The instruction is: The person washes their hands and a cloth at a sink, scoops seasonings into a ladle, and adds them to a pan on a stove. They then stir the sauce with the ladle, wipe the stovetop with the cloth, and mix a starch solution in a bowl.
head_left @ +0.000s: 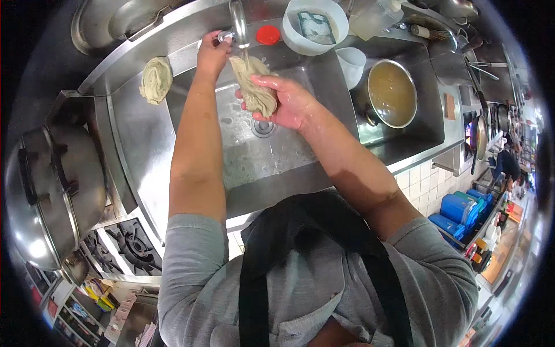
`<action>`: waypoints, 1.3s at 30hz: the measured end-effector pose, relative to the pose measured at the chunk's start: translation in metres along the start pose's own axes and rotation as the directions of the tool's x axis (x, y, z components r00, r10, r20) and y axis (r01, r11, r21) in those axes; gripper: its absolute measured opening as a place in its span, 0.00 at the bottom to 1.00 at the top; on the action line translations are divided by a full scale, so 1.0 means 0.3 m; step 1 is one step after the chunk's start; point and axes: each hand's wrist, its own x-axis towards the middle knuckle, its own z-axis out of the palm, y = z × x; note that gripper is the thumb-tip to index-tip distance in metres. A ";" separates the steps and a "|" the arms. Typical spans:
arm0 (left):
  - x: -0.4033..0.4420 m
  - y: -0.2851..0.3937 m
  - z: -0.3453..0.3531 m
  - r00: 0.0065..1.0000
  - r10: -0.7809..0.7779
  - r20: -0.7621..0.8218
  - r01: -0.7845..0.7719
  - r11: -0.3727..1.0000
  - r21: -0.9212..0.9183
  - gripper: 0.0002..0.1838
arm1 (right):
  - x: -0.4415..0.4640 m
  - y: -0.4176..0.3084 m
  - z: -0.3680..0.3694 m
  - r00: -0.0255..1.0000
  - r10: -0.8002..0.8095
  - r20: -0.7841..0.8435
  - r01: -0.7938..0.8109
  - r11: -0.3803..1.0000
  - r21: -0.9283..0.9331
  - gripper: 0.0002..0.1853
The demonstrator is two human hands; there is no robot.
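Observation:
My right hand (286, 101) holds a wet, bunched beige cloth (254, 87) under the spout of the tap (239, 26), above the left sink basin (272, 153). Water runs from the spout onto the cloth's upper end. At the base of the tap, my left hand (213, 55) has its fingers closed around the tap handle (225, 37). A second folded beige cloth (156, 81) lies on the steel ledge left of the basin. Below the held cloth the drain (263, 128) is visible.
Behind the basin are a red lid (267, 35) and a white tub (287, 36) with a scouring pad in it. The right basin holds a pot of cloudy liquid (392, 93) and a white container (351, 66). A gas stove (130, 246) stands lower left; another person (509, 165) is far right.

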 end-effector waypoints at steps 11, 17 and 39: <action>-0.349 0.098 0.079 0.976 -0.205 0.078 0.217 0.844 -0.491 0.38 | -0.094 0.016 -0.051 0.934 -0.219 -0.283 0.008 0.803 -0.596 0.23; -0.553 0.107 0.142 0.969 -0.106 0.222 0.166 0.947 -0.274 0.21 | -0.037 0.202 -0.124 0.882 -0.467 -0.065 -0.060 0.026 -0.998 0.23; -0.854 0.076 0.228 0.718 -0.414 0.559 0.461 0.885 0.064 0.14 | -0.296 0.471 -0.273 0.966 -0.201 -0.163 -0.191 -0.126 -0.974 0.19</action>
